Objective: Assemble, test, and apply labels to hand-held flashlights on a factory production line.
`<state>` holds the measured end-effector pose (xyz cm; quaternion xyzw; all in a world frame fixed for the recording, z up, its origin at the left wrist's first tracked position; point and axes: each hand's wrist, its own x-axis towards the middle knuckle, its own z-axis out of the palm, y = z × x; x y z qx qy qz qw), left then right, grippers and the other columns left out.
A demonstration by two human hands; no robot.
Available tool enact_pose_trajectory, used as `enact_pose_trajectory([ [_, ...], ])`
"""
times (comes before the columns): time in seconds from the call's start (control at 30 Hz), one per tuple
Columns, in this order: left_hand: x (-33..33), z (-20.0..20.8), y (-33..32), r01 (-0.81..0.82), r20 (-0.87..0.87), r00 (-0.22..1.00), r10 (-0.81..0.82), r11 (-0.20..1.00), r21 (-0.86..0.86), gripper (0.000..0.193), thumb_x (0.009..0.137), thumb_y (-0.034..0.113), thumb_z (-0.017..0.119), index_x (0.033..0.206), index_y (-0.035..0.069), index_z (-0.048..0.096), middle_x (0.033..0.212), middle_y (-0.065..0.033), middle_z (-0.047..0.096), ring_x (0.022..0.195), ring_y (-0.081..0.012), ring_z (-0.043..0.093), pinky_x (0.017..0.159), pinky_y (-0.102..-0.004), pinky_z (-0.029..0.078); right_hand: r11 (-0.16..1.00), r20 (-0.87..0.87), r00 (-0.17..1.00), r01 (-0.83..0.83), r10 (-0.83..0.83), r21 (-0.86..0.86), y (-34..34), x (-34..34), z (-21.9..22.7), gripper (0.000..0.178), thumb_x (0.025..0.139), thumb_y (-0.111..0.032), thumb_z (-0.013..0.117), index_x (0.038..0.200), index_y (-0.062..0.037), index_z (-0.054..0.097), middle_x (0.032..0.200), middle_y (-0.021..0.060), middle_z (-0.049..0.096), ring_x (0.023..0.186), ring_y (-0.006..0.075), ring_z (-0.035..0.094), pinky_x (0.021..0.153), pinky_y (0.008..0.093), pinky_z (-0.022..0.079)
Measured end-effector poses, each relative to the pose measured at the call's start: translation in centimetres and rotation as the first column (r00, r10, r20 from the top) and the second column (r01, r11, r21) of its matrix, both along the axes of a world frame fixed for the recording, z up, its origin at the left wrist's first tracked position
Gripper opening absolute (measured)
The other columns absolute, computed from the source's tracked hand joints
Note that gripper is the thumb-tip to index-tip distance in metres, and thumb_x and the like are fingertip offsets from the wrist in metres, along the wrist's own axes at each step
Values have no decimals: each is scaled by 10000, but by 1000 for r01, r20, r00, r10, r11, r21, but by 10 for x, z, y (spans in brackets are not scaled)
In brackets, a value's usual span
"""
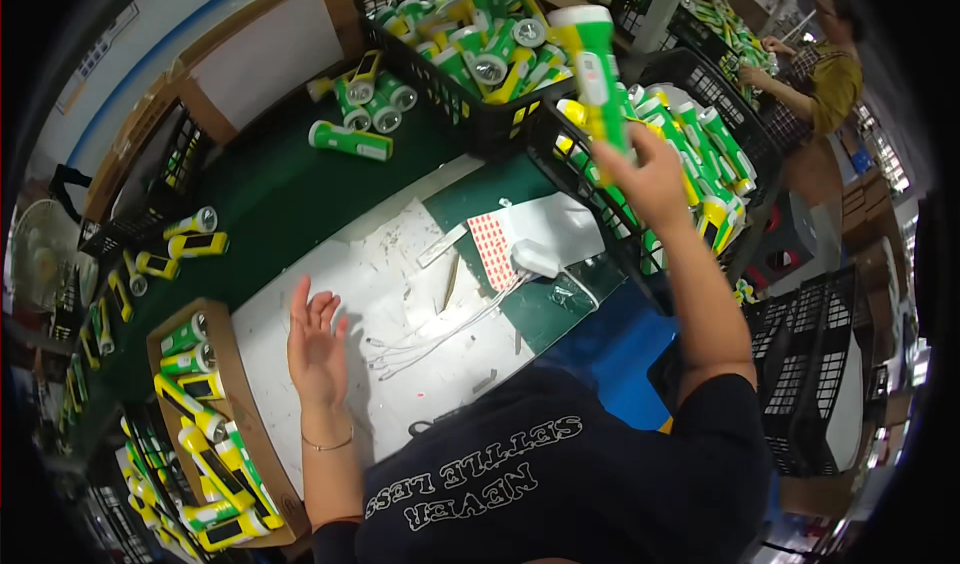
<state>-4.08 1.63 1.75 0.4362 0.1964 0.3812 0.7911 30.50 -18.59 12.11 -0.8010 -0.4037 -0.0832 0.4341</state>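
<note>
My right hand (650,179) is raised over the black crates and grips a green and yellow flashlight (598,69) by its lower body, lens end up. My left hand (315,339) hovers open, palm up, fingers spread, above the white work mat (400,264), holding nothing. A cardboard box (235,384) of the same flashlights lies just left of that hand. On the mat to its right lie white cables (440,334), a white charger block (535,257) and a sheet of small red stickers (493,246).
Black plastic crates (455,99) full of green and yellow flashlights stand at the back and right. Loose flashlights (350,140) lie on the dark green table. An empty black crate (810,384) sits at the right. Another person (825,79) works at the far right.
</note>
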Motion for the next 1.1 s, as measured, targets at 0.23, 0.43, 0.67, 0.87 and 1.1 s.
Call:
enact_pose_trajectory([
  [0.23, 17, -8, 8, 109, -23, 994, -110, 993, -45, 447, 917, 356, 431, 1283, 98, 442, 1086, -11, 528, 1041, -133, 478, 838, -296, 382, 615, 244, 847, 515, -473, -597, -117, 127, -11, 702, 695, -670, 533, 857, 5, 640, 842, 237, 626, 818, 384, 599, 721, 461, 453],
  [0.43, 23, -5, 16, 98, -153, 982, -107, 993, -66, 410, 903, 331, 469, 1244, 104, 456, 1070, 8, 532, 1016, -113, 500, 834, -299, 388, 843, 503, 789, 501, -352, -197, -6, 91, 23, 478, 763, -449, 626, 1016, -45, 623, 1025, 145, 619, 950, 316, 592, 769, 400, 481],
  [0.67, 17, -6, 5, 83, -148, 984, -104, 987, -140, 370, 902, 253, 510, 1238, 111, 448, 1087, -5, 488, 1018, -113, 475, 854, -283, 376, 799, 192, 943, -110, 272, -592, 236, -13, -67, 545, 745, -455, 633, 1126, -71, 571, 1116, 136, 583, 1015, 298, 567, 814, 391, 478],
  [0.87, 7, 0, 8, 32, -293, 954, -69, 991, -127, 363, 909, 258, 506, 1224, 84, 458, 1075, -14, 512, 981, -108, 512, 866, -298, 368, 674, -110, 977, -206, 182, -710, 291, -30, -108, 453, 746, -446, 643, 897, -19, 643, 824, 141, 632, 884, 318, 615, 719, 405, 492],
  [1.1, 35, -8, 36, 167, 133, 984, -122, 890, -424, 506, 930, 430, 446, 1298, 92, 369, 1163, -116, 507, 1077, -216, 507, 916, -364, 424, 647, -874, 370, -758, 317, -86, 184, -114, -77, 408, 770, -442, 660, 793, -35, 667, 626, 17, 562, 527, 110, 473, 476, 280, 369],
])
